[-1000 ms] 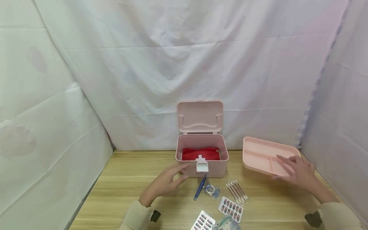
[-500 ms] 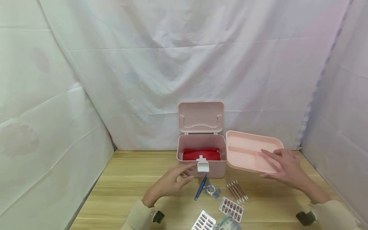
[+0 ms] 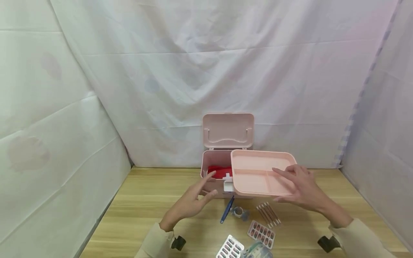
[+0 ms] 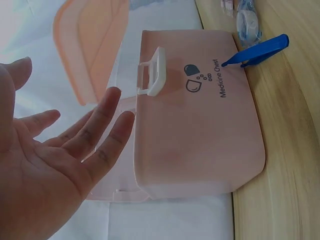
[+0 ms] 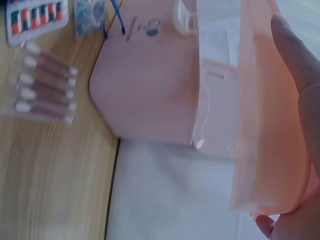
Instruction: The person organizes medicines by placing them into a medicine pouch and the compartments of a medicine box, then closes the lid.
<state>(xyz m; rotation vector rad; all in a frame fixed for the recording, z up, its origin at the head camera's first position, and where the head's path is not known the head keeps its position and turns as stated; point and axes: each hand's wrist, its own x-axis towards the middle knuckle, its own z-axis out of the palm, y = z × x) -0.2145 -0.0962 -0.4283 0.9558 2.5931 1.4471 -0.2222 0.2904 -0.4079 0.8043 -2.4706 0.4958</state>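
Observation:
A pink medicine chest (image 3: pixel 214 190) stands at the back of the table, its lid (image 3: pixel 228 130) raised and a red pouch (image 3: pixel 217 172) inside. My right hand (image 3: pixel 301 188) grips the right end of a pale pink divided tray (image 3: pixel 255 181), fingers over the rim and thumb along its near side. The tray hangs above the chest's right half and hides part of it. Left of the chest's front, my left hand (image 3: pixel 190 204) is held with fingers spread and holds nothing. In the left wrist view, the chest's white latch (image 4: pixel 156 72) lies just beyond its fingertips.
Before the chest lie blue tweezers (image 3: pixel 227 210), a tape roll in clear wrap (image 3: pixel 238 212) and several cotton swabs (image 3: pixel 269 215). Nearer are two capsule blister packs (image 3: pixel 261 233) (image 3: pixel 230 248) and a clear bag (image 3: pixel 257 251). White cloth (image 3: pixel 167 89) hangs behind.
The tray has travelled left in my right hand, from beside the chest to over its right half. My left hand stays near the chest's front left, its fingers slightly more raised.

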